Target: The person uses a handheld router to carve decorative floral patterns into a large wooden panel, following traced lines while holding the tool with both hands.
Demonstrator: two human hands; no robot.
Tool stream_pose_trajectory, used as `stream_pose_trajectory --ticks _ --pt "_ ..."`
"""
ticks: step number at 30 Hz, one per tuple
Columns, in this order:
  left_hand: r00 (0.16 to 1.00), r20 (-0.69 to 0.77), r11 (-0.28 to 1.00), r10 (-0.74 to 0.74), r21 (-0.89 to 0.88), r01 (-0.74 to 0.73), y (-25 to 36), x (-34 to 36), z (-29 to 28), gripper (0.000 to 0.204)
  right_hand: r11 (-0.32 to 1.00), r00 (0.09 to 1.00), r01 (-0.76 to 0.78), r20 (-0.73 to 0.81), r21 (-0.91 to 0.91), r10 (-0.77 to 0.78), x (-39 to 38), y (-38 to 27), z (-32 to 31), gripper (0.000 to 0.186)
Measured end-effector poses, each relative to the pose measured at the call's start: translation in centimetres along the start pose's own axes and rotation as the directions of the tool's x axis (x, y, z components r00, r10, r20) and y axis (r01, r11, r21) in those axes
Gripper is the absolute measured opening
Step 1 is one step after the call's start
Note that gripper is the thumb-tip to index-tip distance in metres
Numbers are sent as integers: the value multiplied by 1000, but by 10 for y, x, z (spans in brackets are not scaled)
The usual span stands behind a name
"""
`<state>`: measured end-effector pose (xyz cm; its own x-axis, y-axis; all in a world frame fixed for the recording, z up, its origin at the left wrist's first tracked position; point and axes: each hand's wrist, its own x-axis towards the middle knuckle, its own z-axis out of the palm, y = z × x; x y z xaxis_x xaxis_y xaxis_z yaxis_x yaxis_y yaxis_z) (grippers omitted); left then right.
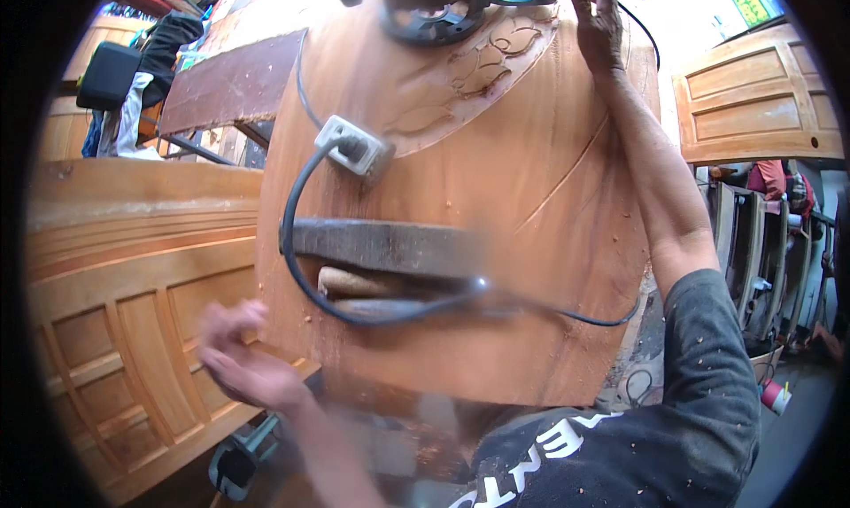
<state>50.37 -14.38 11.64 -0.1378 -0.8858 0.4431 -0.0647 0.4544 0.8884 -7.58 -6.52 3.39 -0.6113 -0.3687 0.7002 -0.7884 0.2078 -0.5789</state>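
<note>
A large wooden panel [416, 180] lies in front of me, with leaf-like shapes carved into its far part. At its far end stands a router [434, 16] with a round black base. My right hand [600, 34] is beside the router at the panel's far right, fingers stretched out, near a black cable. Off the panel's near left edge, my left hand [243, 357] is raised with nothing in it, its fingers loosely curled, apart and slightly blurred. A white socket block [356, 145] with a plug in it rests on the panel. Nearer me lie a dark wooden bar [381, 245] and a light wooden handle [350, 283].
A thick black cord [292, 207] loops from the plug across the bar. Panelled wooden doors stand at the left [133, 331] and far right [753, 92]. A brown board [230, 83] and a black case [108, 74] are at the far left.
</note>
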Motion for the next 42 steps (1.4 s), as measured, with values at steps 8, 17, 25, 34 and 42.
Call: stream_pose_trajectory --ticks 8,17,25,34,42 --pt "827 562 1000 4 -24 12 -55 208 193 60 831 980 -185 34 525 197 34 -52 74 51" --pt "696 714 997 76 -42 -65 -125 252 320 53 762 979 -178 188 623 76 37 -34 64 41" --pt "713 685 978 150 -209 -4 -160 265 331 32 802 973 -150 232 579 14 38 -41 56 40" --pt "763 634 984 123 -176 -12 -147 259 335 31 903 879 -187 477 386 -22 41 -56 33 36" --pt "768 640 977 20 -176 121 -158 270 351 34 858 767 -374 638 353 72 47 -68 23 42"
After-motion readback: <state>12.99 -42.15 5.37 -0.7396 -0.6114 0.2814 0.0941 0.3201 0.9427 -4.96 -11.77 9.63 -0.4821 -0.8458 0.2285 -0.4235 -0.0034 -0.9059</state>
